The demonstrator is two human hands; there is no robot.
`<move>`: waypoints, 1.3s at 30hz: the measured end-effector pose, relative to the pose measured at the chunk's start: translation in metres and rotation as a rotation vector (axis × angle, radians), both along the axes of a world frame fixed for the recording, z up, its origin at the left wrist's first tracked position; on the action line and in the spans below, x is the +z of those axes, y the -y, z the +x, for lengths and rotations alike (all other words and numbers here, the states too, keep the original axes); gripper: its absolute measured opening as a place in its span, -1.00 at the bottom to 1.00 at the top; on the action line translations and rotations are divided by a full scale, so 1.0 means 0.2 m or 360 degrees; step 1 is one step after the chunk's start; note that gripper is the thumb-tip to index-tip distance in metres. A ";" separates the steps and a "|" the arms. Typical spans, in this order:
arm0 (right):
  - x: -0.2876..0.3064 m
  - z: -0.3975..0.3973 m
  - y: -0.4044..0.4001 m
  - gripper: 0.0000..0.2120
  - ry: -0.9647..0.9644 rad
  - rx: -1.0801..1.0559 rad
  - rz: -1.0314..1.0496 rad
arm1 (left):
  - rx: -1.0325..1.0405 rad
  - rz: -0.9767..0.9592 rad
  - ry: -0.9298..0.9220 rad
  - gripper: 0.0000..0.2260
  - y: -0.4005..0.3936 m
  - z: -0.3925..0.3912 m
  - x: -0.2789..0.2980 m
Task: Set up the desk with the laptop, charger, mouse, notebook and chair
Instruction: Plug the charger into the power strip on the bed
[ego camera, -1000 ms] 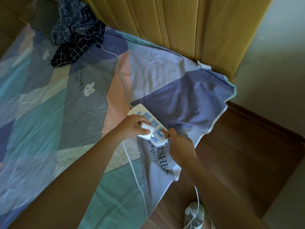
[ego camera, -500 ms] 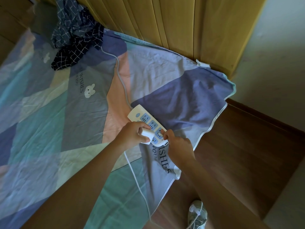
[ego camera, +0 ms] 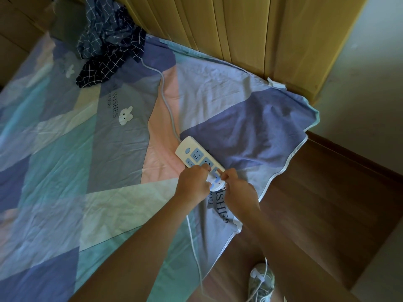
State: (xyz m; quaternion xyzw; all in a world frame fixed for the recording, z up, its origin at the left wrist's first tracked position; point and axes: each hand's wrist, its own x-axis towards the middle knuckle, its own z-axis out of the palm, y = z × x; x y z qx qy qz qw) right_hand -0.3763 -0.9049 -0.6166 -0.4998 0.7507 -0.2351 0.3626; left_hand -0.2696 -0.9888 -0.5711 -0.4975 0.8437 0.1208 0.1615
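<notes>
Hands at the power strip [ego camera: 199, 158] on the bed [ego camera: 87, 171].
Left hand [ego camera: 193, 184] pinches the white plug [ego camera: 214, 182]; right hand [ego camera: 237, 189] holds the strip's end, mid-frame.

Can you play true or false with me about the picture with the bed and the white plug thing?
1. The power strip lies on the bedsheet. True.
2. Both hands are at the near end of the strip. True: the left hand and the right hand meet there.
3. The dark checked cloth covers the strip. False: it is bunched far up the bed, away from it.
4. A laptop sits open on the bed. False: no laptop is in view.
5. A thin white cable runs from under the left hand towards the floor. True.
6. The floor is carpeted in green. False: it is dark wood.
</notes>
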 end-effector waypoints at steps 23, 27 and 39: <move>0.15 -0.01 -0.08 -0.78 0.0116 -0.0392 -0.0102 | -0.0109 -0.0404 -0.0043 -0.73 -0.11 -0.08 0.00; 0.24 -0.06 -0.12 -0.79 0.0190 -0.0649 -0.0248 | 0.0069 -0.0249 -0.0807 -0.77 -0.13 -0.20 0.15; 0.69 -0.50 -0.64 -0.77 0.0009 -0.1077 -0.0677 | 0.0084 0.0478 -0.1651 -0.92 -0.56 -0.74 0.52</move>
